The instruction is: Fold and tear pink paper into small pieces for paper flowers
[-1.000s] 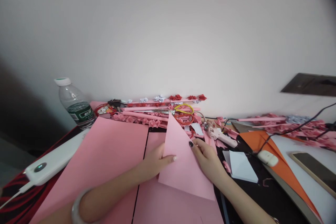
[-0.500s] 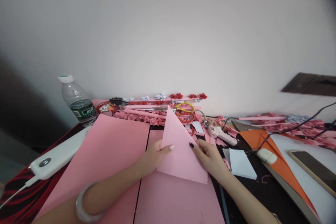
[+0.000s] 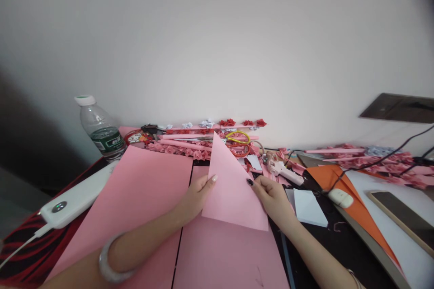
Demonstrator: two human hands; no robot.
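Note:
A pink sheet of paper (image 3: 230, 194), folded into a triangle with its tip pointing up, is held above the desk. My left hand (image 3: 198, 194) pinches its left edge, thumb on the near face. On the slanted right edge, my right hand (image 3: 271, 194) grips it between thumb and fingers; the fingers behind the paper are partly hidden. Beneath lie two large pink sheets, the left sheet (image 3: 145, 194) and the right sheet (image 3: 217, 262), side by side with a narrow dark gap between them.
Paper flowers (image 3: 227, 123), scissors (image 3: 239, 137) and a pink glue gun (image 3: 285, 171) lie along the wall. On the left are a water bottle (image 3: 106, 140) and a white device (image 3: 77, 201) with a cable. White paper (image 3: 310, 207), an earbud case (image 3: 341, 198) and a phone (image 3: 403, 214) lie right.
My left thumb has slid back from the paper's face toward its left edge. My right hand has shifted slightly outward along the right edge. The view has moved a little.

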